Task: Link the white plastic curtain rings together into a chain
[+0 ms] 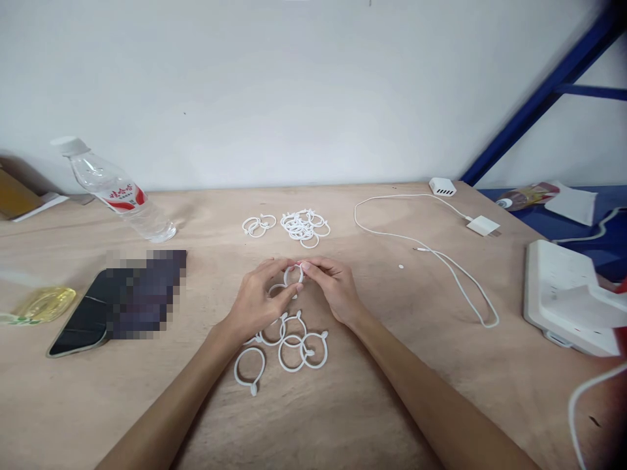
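Observation:
Both my hands meet over the middle of the wooden table (372, 398). My left hand (259, 297) and my right hand (333, 287) pinch one small white plastic ring (292, 275) between their fingertips, held just above the table. Under and in front of my wrists lie several loose white rings (289, 346), some overlapping, one (249, 369) apart at the left. Farther back sit two heaps of the same rings, a small one (258, 226) and a larger one (304, 228).
A clear water bottle (117, 192) lies tilted at the back left. A dark phone (93, 313) and a yellowish packet (42, 305) rest at the left. A white cable (441, 258) with charger (482, 226), a small white box (442, 188) and a white power strip (563, 294) occupy the right side.

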### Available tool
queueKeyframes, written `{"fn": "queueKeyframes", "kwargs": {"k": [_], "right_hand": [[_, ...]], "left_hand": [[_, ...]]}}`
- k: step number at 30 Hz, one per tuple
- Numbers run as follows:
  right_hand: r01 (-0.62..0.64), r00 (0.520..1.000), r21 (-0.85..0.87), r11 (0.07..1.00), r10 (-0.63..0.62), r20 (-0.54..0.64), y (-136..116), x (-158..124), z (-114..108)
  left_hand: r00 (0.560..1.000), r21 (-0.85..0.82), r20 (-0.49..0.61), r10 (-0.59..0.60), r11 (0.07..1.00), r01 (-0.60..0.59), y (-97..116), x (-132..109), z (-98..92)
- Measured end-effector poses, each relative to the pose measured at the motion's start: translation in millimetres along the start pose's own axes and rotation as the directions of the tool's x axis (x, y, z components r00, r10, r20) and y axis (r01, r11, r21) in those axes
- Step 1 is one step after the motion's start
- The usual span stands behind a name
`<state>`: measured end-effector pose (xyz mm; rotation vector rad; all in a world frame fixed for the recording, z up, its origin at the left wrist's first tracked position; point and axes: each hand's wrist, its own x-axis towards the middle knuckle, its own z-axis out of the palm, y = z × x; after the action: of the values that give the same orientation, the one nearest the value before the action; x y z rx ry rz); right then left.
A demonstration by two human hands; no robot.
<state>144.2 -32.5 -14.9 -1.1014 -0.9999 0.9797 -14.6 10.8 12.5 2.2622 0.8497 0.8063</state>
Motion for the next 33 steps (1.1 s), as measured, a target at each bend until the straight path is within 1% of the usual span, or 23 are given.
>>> {"fn": "queueKeyframes", "kwargs": {"k": [2, 3, 4, 6, 7, 8, 10, 12, 14, 16, 19, 22, 24, 26, 28, 30, 33], "right_hand": [[0.006, 0.999, -0.055, 0.998, -0.008, -0.045, -1, 0, 1], [0.013, 0.998, -0.093, 0.996, -0.018, -0.059, -1, 0, 1], [0.026, 0.998, -0.136, 0.99, -0.034, -0.057, -2, -1, 2], [0.074, 0.997, -0.229, 0.971, -0.075, 0.007, -2, -3, 5], [0.108, 0.994, -0.274, 0.956, -0.096, 0.056, -3, -4, 6], [0.142, 0.988, -0.316, 0.938, -0.115, 0.105, -2, -5, 7], [0.192, 0.978, -0.374, 0.907, -0.144, 0.154, -1, -6, 9], [0.205, 0.977, -0.404, 0.892, -0.164, 0.134, 1, -6, 9], [0.2, 0.98, -0.406, 0.892, -0.177, 0.095, 3, -5, 9], [0.194, 0.981, -0.395, 0.898, -0.178, 0.077, 5, -4, 8], [0.183, 0.983, -0.386, 0.904, -0.172, 0.062, 5, -4, 7], [0.17, 0.985, -0.381, 0.909, -0.166, 0.043, 4, -3, 8], [0.164, 0.986, -0.377, 0.912, -0.161, 0.039, 4, -3, 8], [0.156, 0.987, -0.371, 0.915, -0.154, 0.036, 5, -3, 8], [0.146, 0.989, -0.364, 0.92, -0.145, 0.031, 6, -3, 9], [0.133, 0.991, -0.356, 0.925, -0.134, 0.024, 7, -3, 8], [0.09, 0.995, -0.325, 0.941, -0.096, 0.0, 7, -3, 8]], "left_hand": [[0.999, -0.025, 0.042, -0.012, 1.0, 0.013, -5, 4, -9.4], [0.999, -0.023, 0.038, -0.023, 0.999, 0.024, -10, 7, -14.1], [0.999, 0.003, 0.009, -0.042, 0.999, 0.042, -18, 11, -18.3], [0.991, 0.126, -0.103, -0.087, 0.987, 0.1, -37, 21, -23.7], [0.983, 0.223, -0.157, -0.097, 0.966, 0.131, -48, 27, -24.5], [0.979, 0.312, -0.182, -0.095, 0.938, 0.149, -59, 32, -24.0], [0.98, 0.451, -0.177, -0.095, 0.877, 0.167, -77, 42, -20.2], [0.981, 0.517, -0.171, -0.097, 0.838, 0.173, -89, 50, -15.3], [0.98, 0.502, -0.174, -0.096, 0.847, 0.173, -94, 55, -11.7], [0.982, 0.447, -0.163, -0.095, 0.88, 0.159, -94, 57, -10.0], [0.988, 0.383, -0.126, -0.093, 0.914, 0.135, -88, 57, -9.3], [0.98, 0.294, -0.147, -0.135, 0.94, 0.174, -79, 53, -9.2], [0.96, 0.206, -0.197, -0.199, 0.949, 0.239, -74, 51, -10.7], [0.931, 0.112, -0.241, -0.276, 0.944, 0.309, -69, 50, -14.3], [0.904, 0.021, -0.259, -0.34, 0.934, 0.357, -64, 51, -19.7], [0.886, -0.055, -0.27, -0.377, 0.925, 0.377, -59, 53, -25.3], [0.865, -0.129, -0.304, -0.4, 0.917, 0.378, -50, 54, -29.3]]}}
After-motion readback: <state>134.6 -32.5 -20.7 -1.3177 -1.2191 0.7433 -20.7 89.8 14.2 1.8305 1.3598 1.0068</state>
